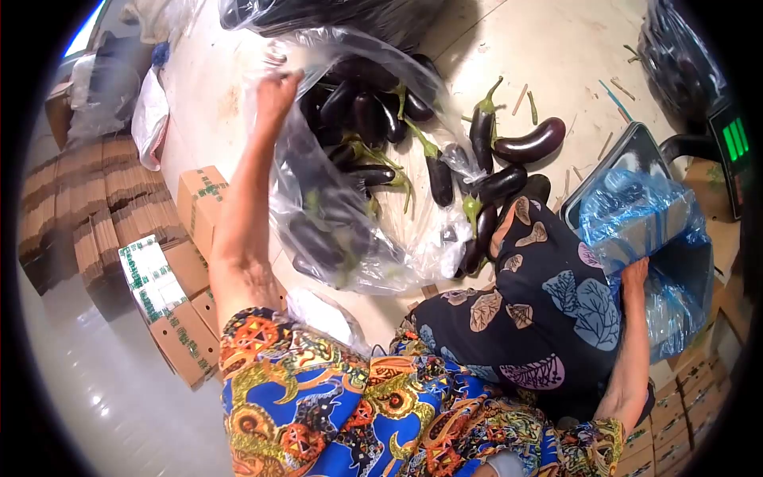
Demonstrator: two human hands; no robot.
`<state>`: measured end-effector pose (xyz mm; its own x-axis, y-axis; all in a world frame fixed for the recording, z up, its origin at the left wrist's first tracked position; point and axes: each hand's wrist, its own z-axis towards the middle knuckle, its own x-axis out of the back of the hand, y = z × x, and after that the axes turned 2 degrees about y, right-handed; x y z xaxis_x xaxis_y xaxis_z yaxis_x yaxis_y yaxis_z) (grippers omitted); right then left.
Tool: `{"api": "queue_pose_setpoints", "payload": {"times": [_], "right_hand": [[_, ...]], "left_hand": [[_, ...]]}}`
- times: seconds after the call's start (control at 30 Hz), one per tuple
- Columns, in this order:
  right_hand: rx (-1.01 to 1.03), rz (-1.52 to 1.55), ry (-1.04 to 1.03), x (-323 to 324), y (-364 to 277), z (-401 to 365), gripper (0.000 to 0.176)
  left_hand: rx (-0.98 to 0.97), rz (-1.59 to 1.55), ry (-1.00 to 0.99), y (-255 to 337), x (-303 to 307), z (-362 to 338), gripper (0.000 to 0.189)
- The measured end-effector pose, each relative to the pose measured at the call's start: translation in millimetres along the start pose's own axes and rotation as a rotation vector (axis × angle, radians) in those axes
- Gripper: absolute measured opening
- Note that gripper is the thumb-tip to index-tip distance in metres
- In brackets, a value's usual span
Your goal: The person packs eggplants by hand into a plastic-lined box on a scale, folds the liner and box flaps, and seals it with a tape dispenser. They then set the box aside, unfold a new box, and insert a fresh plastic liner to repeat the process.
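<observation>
A large clear plastic bag (298, 183) lies open on the floor with several dark purple eggplants (367, 118) inside. My left hand (278, 91) is closed on the bag's far left rim, arm stretched forward. Loose eggplants (531, 141) with green stems lie to the right of the bag's mouth, some against my knee. At the right, my right hand (633, 274) touches crinkled blue plastic (628, 211) that covers part of a flat scale (648, 147). The fingers of that hand are hidden by the plastic.
Flattened cardboard (95, 191) is stacked at left, beside printed cartons (179, 330). A green-lit scale display (733, 139) stands at right, near a dark filled bag (679, 60). Another dark bag (342, 20) lies at the far side. More cardboard (683, 405) sits lower right.
</observation>
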<state>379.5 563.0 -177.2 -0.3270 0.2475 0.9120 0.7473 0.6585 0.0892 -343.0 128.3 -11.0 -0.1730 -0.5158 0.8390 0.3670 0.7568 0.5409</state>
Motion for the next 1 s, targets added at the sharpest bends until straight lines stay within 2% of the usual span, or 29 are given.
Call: {"api": "queue_pose_setpoints", "payload": {"times": [0.03,0.1,0.17,0.2,0.23,0.27,0.33,0.37,0.47,0.57,0.6,0.63,0.7,0.77,0.83,0.9,0.93,0.97,1.0], "right_hand": [[-0.001,-0.003,0.018,-5,6,-3,0.043],[-0.012,0.019,0.018,-6,9,-7,0.044],[-0.016,0.056,-0.002,24,-9,-13,0.045],[0.002,0.014,-0.001,21,-7,-15,0.046],[0.019,-0.028,0.004,20,-5,-18,0.047],[0.037,-0.071,0.010,15,0,-19,0.048],[0.046,-0.006,0.047,4,8,-21,0.051],[0.053,0.024,0.065,0,15,-22,0.052],[0.066,0.059,0.047,11,6,-22,0.051],[0.034,0.145,-0.006,36,-15,-22,0.051],[0.023,0.175,-0.042,42,-20,-21,0.051],[0.003,0.114,-0.076,51,-25,-23,0.051],[-0.038,-0.008,-0.147,58,-30,-27,0.051],[-0.032,-0.030,-0.151,56,-33,-25,0.051],[-0.023,-0.006,-0.119,54,-31,-21,0.051],[-0.021,0.000,-0.106,50,-28,-25,0.051],[-0.014,0.003,-0.102,49,-27,-25,0.051],[-0.006,0.007,-0.097,47,-27,-25,0.051],[-0.001,0.011,-0.091,45,-27,-23,0.051]], "left_hand": [[-0.093,-0.065,-0.006,8,7,20,0.065],[-0.045,-0.003,-0.008,12,9,39,0.060],[0.187,-0.228,-0.260,6,-9,35,0.033],[0.279,-0.193,-0.384,10,-24,26,0.028],[0.307,-0.081,-0.457,16,-42,14,0.036],[0.253,-0.023,-0.306,-1,-74,-1,0.050],[0.089,0.231,-0.071,7,-115,-22,0.082],[0.028,0.448,-0.081,32,-119,-34,0.091],[0.047,0.516,0.000,15,-150,-38,0.103],[0.134,0.362,-0.105,0,-139,-22,0.106],[0.159,0.320,-0.151,-10,-125,-19,0.112],[0.044,0.276,-0.140,-21,-108,-19,0.115],[0.093,0.137,-0.191,-35,-90,-23,0.116],[0.126,0.249,-0.274,-28,-89,-43,0.106],[0.229,-0.180,-0.258,-56,-103,-74,0.100],[0.542,-0.549,-0.398,-5,-79,-107,0.094],[0.506,-0.621,-0.684,7,-64,-111,0.095],[0.468,-0.447,-0.860,11,-53,-119,0.091],[0.411,-0.437,-0.943,0,-54,-122,0.086]]}}
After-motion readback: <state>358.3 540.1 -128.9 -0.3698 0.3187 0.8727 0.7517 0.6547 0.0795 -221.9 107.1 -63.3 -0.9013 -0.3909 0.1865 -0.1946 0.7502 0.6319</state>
